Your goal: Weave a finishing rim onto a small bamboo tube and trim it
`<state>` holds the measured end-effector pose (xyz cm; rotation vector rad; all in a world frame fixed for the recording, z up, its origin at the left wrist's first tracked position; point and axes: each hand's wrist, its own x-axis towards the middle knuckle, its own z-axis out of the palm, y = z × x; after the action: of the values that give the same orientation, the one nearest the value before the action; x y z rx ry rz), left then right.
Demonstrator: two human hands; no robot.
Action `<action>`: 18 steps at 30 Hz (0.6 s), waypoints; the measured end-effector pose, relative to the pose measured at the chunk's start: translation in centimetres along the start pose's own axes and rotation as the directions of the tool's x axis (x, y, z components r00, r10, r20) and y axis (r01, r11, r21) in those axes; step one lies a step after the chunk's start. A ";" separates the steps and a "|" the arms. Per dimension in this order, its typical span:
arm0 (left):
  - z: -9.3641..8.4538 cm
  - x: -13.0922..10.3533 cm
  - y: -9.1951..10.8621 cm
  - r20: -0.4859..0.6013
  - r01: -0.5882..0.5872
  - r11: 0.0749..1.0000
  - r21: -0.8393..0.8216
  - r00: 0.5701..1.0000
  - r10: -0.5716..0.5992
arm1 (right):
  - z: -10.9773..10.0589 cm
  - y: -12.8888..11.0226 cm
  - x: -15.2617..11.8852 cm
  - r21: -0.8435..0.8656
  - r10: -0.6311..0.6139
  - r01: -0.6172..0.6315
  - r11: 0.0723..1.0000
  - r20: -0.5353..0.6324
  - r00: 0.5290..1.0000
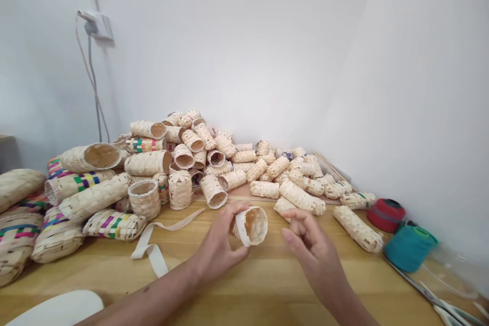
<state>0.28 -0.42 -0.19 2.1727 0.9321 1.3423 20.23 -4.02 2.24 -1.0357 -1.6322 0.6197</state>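
My left hand (pixel 223 244) is wrapped round a small woven basket (pixel 255 225), its open mouth tilted toward me and to the right. A white ribbon band (pixel 241 228) runs along the near left part of its rim. Just right of the basket, apart from it, my right hand (pixel 311 239) has its fingers curled in toward the thumb. Whatever those fingers hold, if anything, is too small to make out. A loose length of white ribbon (pixel 153 249) lies on the table to the left of my left hand.
Many woven baskets (pixel 181 191) are heaped along the wall, several with coloured strips. Closed woven pieces (pixel 301 198) lie behind my right hand. A red thread spool (pixel 385 215), a teal thread spool (pixel 409 248) and scissors (pixel 431 295) sit at right; a white rounded object (pixel 57 310) at lower left.
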 end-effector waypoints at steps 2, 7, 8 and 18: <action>0.1 0.0 -0.4 -0.015 -0.080 0.995 0.068 0.997 0.081 | -0.2 0.4 0.6 -0.051 0.040 -0.039 0.998 0.005 0.999; 0.1 0.1 -1.3 -0.077 -0.222 0.962 0.160 0.969 0.236 | -0.2 1.6 1.1 -0.276 0.086 -0.057 0.959 0.093 0.992; 0.1 0.1 -1.4 -0.095 -0.217 0.962 0.166 0.968 0.234 | -0.1 1.7 1.1 -0.318 0.102 -0.052 0.947 0.142 0.985; -0.2 0.3 -1.5 -0.174 0.016 0.998 0.065 0.985 -0.005 | 1.0 1.0 -0.2 -0.319 -0.270 0.426 0.846 0.433 0.860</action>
<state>-0.34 0.82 -0.94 2.1209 1.0652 1.5365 19.64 -3.64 1.01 -0.8961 -2.2984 0.2301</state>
